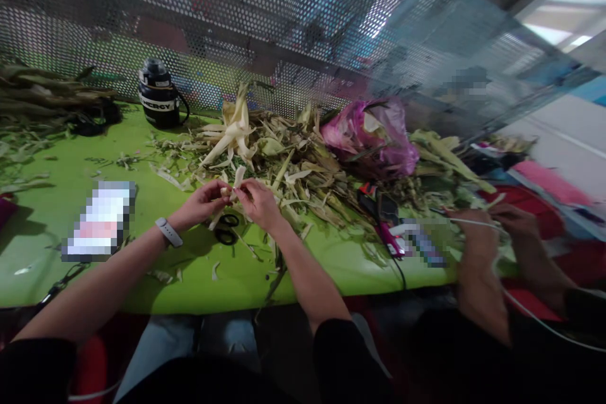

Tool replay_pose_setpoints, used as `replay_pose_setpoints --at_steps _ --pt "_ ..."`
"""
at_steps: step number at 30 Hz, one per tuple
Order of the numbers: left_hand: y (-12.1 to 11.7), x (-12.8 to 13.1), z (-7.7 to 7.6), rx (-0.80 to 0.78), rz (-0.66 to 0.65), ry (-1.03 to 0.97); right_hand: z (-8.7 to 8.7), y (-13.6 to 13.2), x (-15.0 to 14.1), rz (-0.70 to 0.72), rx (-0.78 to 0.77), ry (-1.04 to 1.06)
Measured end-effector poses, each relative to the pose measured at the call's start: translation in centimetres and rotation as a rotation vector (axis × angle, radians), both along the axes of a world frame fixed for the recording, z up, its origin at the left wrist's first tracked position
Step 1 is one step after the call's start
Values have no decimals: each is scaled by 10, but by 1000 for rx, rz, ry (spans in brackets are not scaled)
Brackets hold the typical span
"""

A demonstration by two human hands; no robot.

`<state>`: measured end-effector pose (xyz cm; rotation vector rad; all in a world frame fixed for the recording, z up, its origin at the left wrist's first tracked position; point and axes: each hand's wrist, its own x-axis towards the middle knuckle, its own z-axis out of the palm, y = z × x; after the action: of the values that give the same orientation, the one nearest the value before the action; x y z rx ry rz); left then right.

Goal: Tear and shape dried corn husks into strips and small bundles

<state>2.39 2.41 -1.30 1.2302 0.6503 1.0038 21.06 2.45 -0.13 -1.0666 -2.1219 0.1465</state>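
Note:
Over the green table (194,284), my left hand (207,202) and my right hand (257,203) meet with their fingers closed on a pale strip of corn husk (239,174). One end of the strip sticks up above my right fingertips. Just below my hands lie scissors with black handles (227,229), their blades hidden by husk scraps. A larger peeled-back corn husk (237,129) rests beyond my fingers. Around it spreads a heap of dry husks and leaves (312,183).
A dark mug (160,98) stands at the back left, and a blurred-out phone (100,221) lies near my left forearm. A pink plastic bag (374,136) sits behind the husks. On the right, a co-worker's hands (497,227) work close by. A perforated metal screen (265,25) borders the table's back.

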Motion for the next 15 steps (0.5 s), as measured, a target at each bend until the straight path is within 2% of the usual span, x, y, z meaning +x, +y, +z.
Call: replay_pose_setpoints --at_steps 7,15 --pt "-5 -1 2 15 93 73 -3 -3 -4 -45 -78 15" --pt "0 3 -3 -12 130 35 -2 -5 -4 -36 -274 217"
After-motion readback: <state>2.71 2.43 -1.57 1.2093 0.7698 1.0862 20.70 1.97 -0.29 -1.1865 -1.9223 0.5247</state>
